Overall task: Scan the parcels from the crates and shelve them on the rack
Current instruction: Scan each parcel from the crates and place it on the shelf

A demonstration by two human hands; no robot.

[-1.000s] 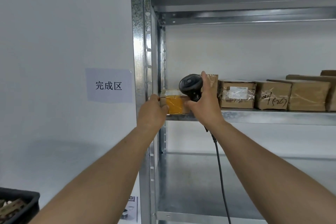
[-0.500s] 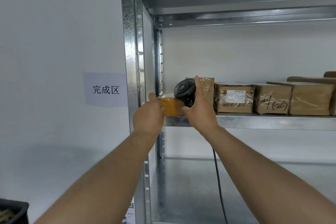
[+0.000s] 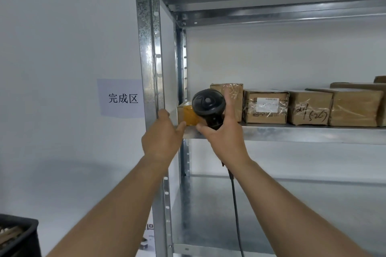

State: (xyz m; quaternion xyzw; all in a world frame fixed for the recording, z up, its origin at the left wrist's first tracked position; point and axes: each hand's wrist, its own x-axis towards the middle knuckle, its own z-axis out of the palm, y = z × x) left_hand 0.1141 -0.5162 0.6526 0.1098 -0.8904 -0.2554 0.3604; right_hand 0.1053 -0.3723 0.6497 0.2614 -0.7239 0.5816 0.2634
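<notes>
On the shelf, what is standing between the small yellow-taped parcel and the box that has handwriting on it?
In the head view, two parcels: a tall taped box partly behind the scanner, then a box with a white label. The handwritten box comes next.

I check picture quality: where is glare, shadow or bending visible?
Head view: glare streaks on the rack post and on the tape of the parcels; a soft shadow on the wall beneath the paper sign; the wide lens bends the post slightly; all fairly sharp.

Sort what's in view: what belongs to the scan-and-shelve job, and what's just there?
Job: yellow-taped parcel, barcode scanner, left hand, right hand, rack shelf, shelved parcels, black crate.
Just there: wall sign, scanner cable.
</notes>
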